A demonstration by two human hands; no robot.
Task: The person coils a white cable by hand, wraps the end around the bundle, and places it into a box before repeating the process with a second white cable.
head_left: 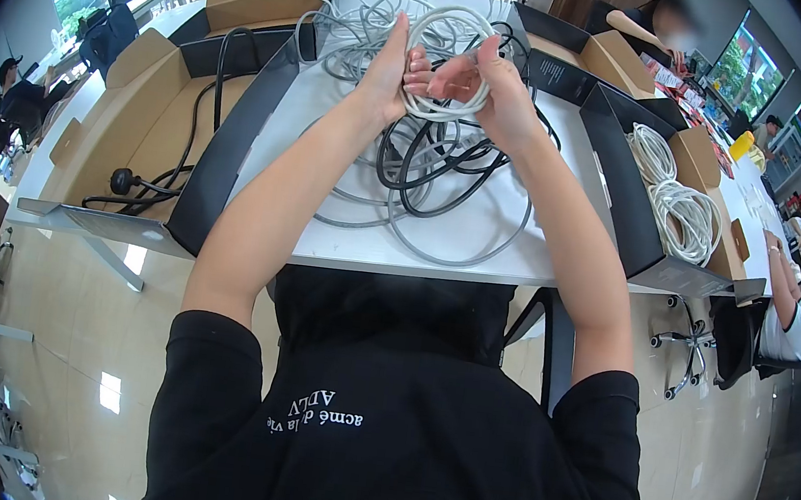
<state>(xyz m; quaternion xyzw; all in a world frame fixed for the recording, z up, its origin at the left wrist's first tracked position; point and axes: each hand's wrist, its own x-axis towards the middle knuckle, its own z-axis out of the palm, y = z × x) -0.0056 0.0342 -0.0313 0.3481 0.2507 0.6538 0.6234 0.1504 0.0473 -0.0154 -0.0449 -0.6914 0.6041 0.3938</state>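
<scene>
A coil of white cable (439, 113) is held up above the table between my two hands. My left hand (393, 73) is at the coil's left side, its fingers curled in against the loops. On the other side, my right hand (502, 94) grips the coil, thumb up along its upper right and fingers bent into the ring. Behind the coil lies a tangle of loose white and grey cable (346, 32). Beneath my hands, black cable (417, 193) lies in loops on the white table (324, 231), together with grey cable (463, 261).
At the left, an open black box (140, 112) contains a black cable with a plug (124, 181). Another on the right (626, 182) holds coiled white cables (683, 218). More open boxes (260, 5) stand farther back. Other people (658, 28) sit at tables around the room.
</scene>
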